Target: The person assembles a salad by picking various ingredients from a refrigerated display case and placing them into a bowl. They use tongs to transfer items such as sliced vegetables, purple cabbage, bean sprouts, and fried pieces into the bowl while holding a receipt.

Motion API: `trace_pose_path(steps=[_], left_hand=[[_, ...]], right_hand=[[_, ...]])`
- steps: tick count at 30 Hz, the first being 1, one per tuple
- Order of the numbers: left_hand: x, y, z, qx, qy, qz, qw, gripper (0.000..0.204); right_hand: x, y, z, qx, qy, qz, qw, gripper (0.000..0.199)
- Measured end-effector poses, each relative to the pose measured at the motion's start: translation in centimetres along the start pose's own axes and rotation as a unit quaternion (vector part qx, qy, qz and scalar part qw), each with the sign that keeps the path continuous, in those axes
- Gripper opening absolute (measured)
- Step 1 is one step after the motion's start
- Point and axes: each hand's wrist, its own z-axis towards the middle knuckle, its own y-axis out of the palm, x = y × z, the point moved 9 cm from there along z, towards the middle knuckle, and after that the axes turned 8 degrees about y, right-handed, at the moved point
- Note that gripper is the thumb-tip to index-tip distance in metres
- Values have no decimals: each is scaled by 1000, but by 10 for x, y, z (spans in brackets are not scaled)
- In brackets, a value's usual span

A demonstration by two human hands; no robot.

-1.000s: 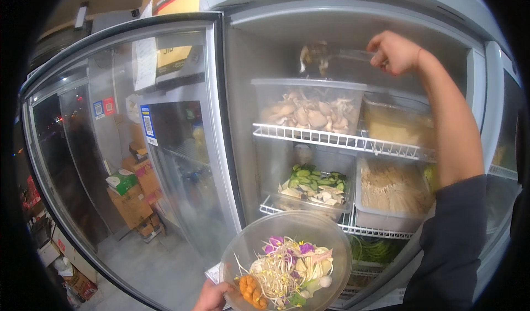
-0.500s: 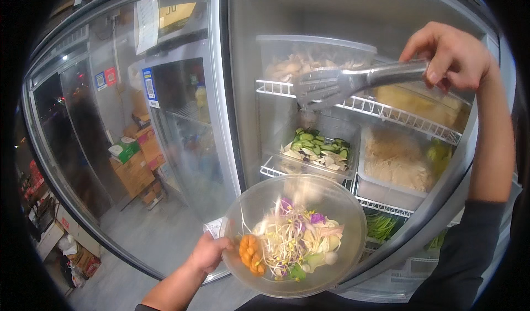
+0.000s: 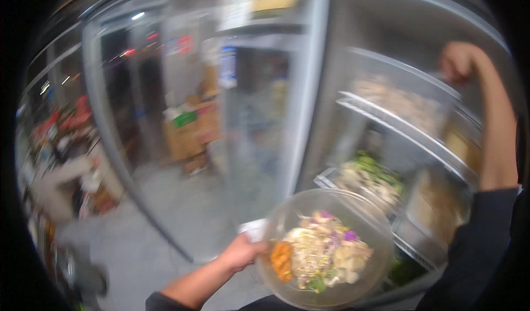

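Note:
My left hand (image 3: 243,251) grips the left rim of a clear round plastic bowl (image 3: 382,272). A white slip of paper (image 3: 253,229) sticks out by the thumb. In the bowl lie bean sprouts (image 3: 309,256), an orange twisted piece (image 3: 281,261), purple bits (image 3: 350,236) and pale and green pieces. My right hand (image 3: 459,63) is raised at the upper right, near the top shelf's bin. Its fingers look curled but are smeared by motion, and no tongs can be made out in it.
The open fridge has wire shelves (image 3: 381,117) with a clear bin (image 3: 403,98) of pale pieces and a bin of green and white slices (image 3: 371,178). A framed glass door (image 3: 259,140) stands at the middle. Cardboard boxes (image 3: 190,140) are stacked beyond it.
The view has swung left, so the fridge sits further right. The metal tongs my right hand held no longer show. The bowl stays in my left hand.

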Motion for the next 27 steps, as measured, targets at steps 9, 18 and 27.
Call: trace_pose_path(steps=[9,18,27], left_hand=[[-11,20,-1,18,33,-29,999,34],[-11,22,1,6,34,-69,997,67],[7,15,20,-44,42,-69,996,66]], right_hand=[[26,53,55,14,35,-94,995,18],[41,-5,-30,188,-10,-27,982,31],[6,-25,-143,198,-113,250,941,27]])
